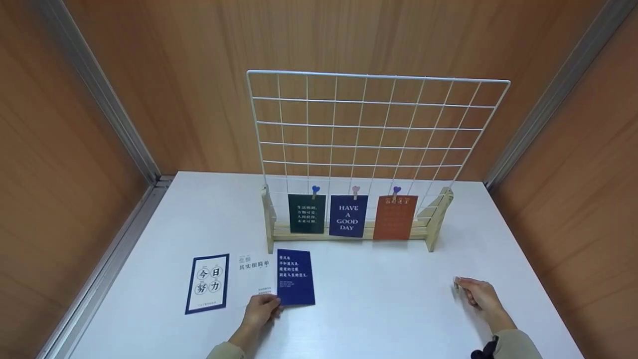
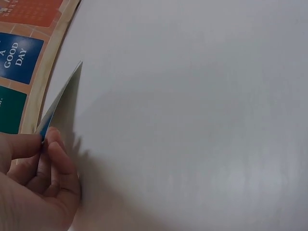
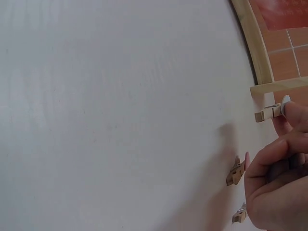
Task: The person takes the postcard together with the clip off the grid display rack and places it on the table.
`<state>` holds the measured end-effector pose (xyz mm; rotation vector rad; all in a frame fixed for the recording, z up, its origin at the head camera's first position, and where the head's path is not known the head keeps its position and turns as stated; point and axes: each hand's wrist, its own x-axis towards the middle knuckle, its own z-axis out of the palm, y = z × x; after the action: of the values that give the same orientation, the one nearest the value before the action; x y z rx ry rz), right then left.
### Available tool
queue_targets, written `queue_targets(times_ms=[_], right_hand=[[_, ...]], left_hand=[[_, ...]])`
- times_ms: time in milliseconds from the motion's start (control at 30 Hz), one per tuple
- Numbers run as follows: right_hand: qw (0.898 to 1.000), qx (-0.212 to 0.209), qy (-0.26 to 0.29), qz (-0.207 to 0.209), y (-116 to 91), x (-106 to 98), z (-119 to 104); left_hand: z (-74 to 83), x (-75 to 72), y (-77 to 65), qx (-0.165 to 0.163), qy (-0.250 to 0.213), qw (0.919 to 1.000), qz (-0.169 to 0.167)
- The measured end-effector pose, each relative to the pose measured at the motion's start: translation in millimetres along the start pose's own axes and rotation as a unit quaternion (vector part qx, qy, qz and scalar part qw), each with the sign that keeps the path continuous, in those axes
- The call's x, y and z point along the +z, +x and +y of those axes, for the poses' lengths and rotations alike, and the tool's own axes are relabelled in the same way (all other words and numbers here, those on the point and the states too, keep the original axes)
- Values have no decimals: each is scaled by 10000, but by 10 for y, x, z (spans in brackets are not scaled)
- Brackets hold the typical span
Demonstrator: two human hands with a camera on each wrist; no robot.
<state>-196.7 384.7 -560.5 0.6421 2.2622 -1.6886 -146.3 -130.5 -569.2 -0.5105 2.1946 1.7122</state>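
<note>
My left hand (image 1: 260, 310) pinches a dark blue card (image 1: 295, 294) with white writing by its lower left edge. In the left wrist view the card (image 2: 62, 98) shows nearly edge-on, tilted up from the table. Over at the right, my right hand (image 1: 479, 295) holds a small wooden clothespin (image 3: 267, 114) by its white-topped end, between thumb and finger. Two more wooden clothespins, one pink-topped (image 3: 235, 174) and one lower down (image 3: 239, 214), lie on the table beside that hand, partly hidden by it.
A white wire grid (image 1: 384, 125) stands in a wooden base (image 1: 431, 237). Heart-topped pegs hold a green card (image 1: 307, 227), a blue card (image 1: 348, 230) and an orange card (image 1: 394, 222) on it. A blue-bordered card (image 1: 208, 299) and a white card (image 1: 251, 279) lie at left.
</note>
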Motion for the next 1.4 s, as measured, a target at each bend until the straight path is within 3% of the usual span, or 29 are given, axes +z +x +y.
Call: queue_targets(times_ms=[267, 400, 867, 1233, 1400], right_hand=[[9999, 131, 56, 1, 4, 19, 71], [9998, 191, 40, 83, 24, 21, 108], [9991, 361, 25, 225, 45, 22, 210], [9990, 376, 4, 257, 55, 27, 231], [9992, 233, -97, 311, 62, 29, 249]], left_hand=[[-21, -1, 22, -36, 26, 10000, -36], [-33, -6, 16, -27, 256, 9997, 3], [-78, -47, -25, 383, 921, 9949, 145], [-72, -79, -30, 379, 906, 9951, 148], [-37, -88, -34, 599, 819, 9946, 213]])
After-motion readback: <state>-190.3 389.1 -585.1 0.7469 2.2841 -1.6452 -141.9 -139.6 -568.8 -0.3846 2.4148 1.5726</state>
